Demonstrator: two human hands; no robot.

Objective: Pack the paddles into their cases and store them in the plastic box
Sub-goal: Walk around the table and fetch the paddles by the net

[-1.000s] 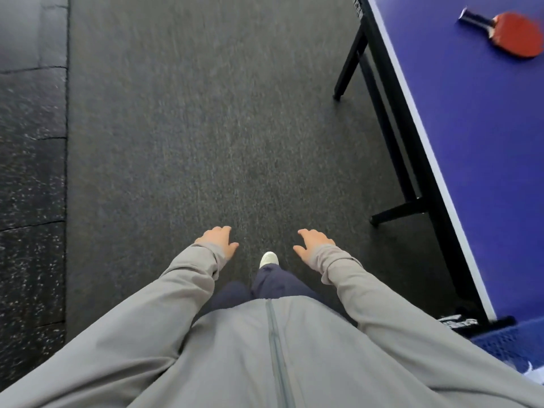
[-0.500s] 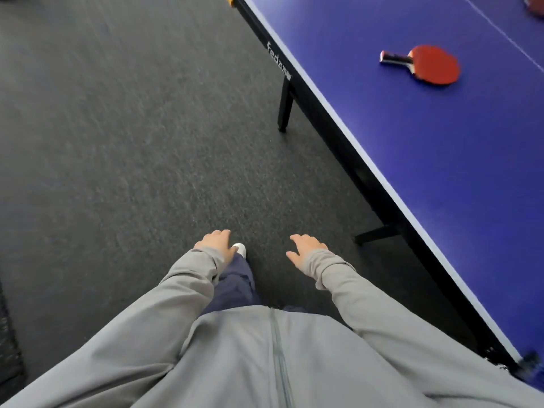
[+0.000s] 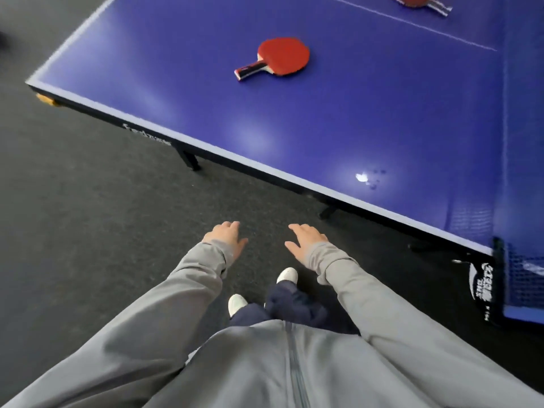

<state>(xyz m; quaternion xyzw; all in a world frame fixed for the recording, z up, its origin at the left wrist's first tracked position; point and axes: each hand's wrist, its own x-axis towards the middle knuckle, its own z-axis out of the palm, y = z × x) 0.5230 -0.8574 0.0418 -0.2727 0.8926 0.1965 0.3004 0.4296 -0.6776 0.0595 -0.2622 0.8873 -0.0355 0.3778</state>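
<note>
lying on table [image 3: 382,119], paddle [image 3: 279,58] well beyond both empty hands

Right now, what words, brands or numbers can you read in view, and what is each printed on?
"fed..." in white on the dark side rail of the table tennis table; the rest is blurred.
White logo and lettering on the black net post sleeve: too blurred to read.
Nearer paddle: no readable text.

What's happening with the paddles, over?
Left hand and right hand open, holding nothing. Near paddle flat on blue table; second paddle at far edge. No cases or box visible.
</note>
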